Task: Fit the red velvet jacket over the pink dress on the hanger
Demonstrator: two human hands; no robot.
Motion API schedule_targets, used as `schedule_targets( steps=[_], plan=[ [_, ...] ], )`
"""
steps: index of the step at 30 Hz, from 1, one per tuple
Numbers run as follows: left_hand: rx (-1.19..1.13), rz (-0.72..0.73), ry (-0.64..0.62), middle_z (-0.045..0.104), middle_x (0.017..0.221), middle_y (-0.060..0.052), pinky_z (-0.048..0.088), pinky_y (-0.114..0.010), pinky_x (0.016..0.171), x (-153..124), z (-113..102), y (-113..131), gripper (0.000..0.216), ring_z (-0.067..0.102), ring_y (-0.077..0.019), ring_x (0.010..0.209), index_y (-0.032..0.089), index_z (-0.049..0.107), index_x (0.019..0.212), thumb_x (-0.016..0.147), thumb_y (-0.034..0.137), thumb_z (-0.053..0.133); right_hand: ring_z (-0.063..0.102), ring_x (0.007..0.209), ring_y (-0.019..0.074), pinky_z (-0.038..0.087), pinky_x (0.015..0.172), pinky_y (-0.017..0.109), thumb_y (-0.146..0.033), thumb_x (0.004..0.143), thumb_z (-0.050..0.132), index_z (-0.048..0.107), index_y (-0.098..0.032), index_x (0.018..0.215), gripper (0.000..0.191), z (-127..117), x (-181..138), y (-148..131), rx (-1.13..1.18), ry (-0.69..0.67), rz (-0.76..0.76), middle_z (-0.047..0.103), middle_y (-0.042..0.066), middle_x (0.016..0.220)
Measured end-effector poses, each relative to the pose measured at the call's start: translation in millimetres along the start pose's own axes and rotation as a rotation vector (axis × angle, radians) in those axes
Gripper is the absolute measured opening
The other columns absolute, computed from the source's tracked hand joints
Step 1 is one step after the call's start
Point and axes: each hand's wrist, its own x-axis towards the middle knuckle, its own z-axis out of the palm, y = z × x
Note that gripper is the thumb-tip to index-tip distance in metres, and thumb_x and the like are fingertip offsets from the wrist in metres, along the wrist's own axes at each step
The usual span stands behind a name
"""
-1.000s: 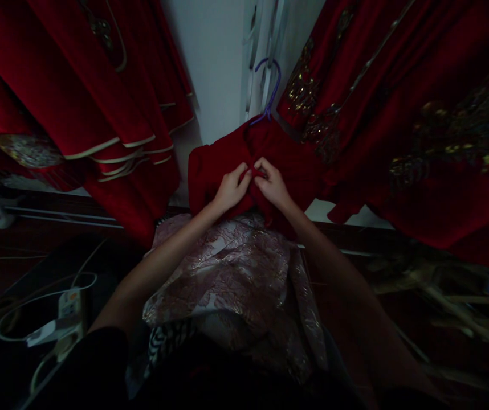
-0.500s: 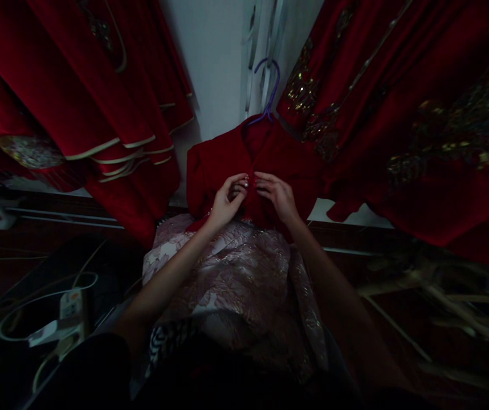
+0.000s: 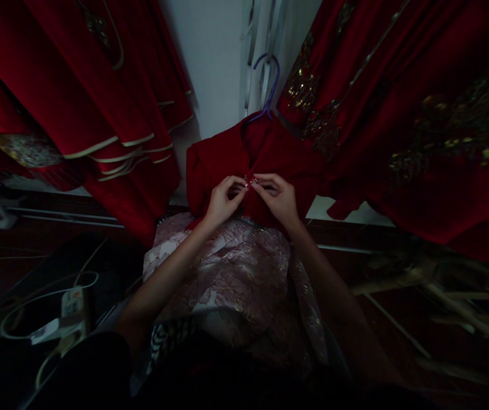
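A dark red jacket (image 3: 210, 165) hangs in front of me on a purple hanger (image 3: 267, 85). My left hand (image 3: 222, 199) and my right hand (image 3: 276, 196) meet at its front opening, fingers pinched on the cloth edges around a small shiny fastening. Below the jacket hangs a pink brocade skirt (image 3: 236, 273) with a gold pattern, between my forearms.
Red velvet garments with cream trim (image 3: 99, 114) hang at the left. Red garments with gold embroidery (image 3: 398, 114) hang at the right. A white wall (image 3: 214, 62) is behind. A white power strip with cables (image 3: 67, 313) lies low at the left. The scene is dim.
My hands have moved down the jacket front from near the collar to a lower point. The bunched cloth has spread out flat, and the fingers now pinch a small fastening.
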Motion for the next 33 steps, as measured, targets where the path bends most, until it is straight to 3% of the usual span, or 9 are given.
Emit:
schedule_targets(
  steps=[6,12,19,33],
  plan=[
    [0.107,0.019,-0.032,0.066,0.098,-0.004,0.053,-0.024,0.075,-3,-3,13,0.017,0.064,-0.0115,0.083,0.018,0.062,0.1,0.087,0.028,0.057,0.067,0.09,0.0156,0.061,0.08,0.034,-0.03,0.084,0.062,0.071,-0.025,0.101,0.02,-2,-6,-12,-0.139,0.051,-0.137,0.067,0.003,0.102],
    [0.149,0.053,-0.039,0.066,0.084,-0.002,0.051,-0.022,0.067,3,-3,18,0.012,0.062,-0.0103,0.073,0.018,0.063,0.089,0.084,0.028,0.061,0.065,0.093,0.0167,0.061,0.082,0.035,-0.028,0.087,0.06,0.071,-0.029,0.106,0.023,0,-11,-16,-0.294,0.082,-0.186,0.067,0.004,0.102],
    [0.258,0.118,-0.088,0.064,0.079,0.0,0.047,-0.021,0.063,13,-4,28,0.005,0.058,-0.0096,0.068,0.018,0.063,0.084,0.08,0.02,0.061,0.067,0.087,0.0159,0.062,0.082,0.038,-0.033,0.08,0.067,0.072,-0.029,0.105,0.026,-3,-6,-14,-0.138,0.091,-0.111,0.067,0.003,0.103],
    [0.435,0.228,-0.209,0.062,0.075,-0.001,0.041,-0.023,0.06,26,-7,28,0.01,0.056,-0.011,0.064,0.017,0.063,0.08,0.084,0.021,0.055,0.066,0.087,0.0138,0.06,0.084,0.036,-0.03,0.077,0.068,0.069,-0.025,0.111,0.035,-6,5,1,-0.048,0.029,-0.045,0.066,0.004,0.103]
  ],
)
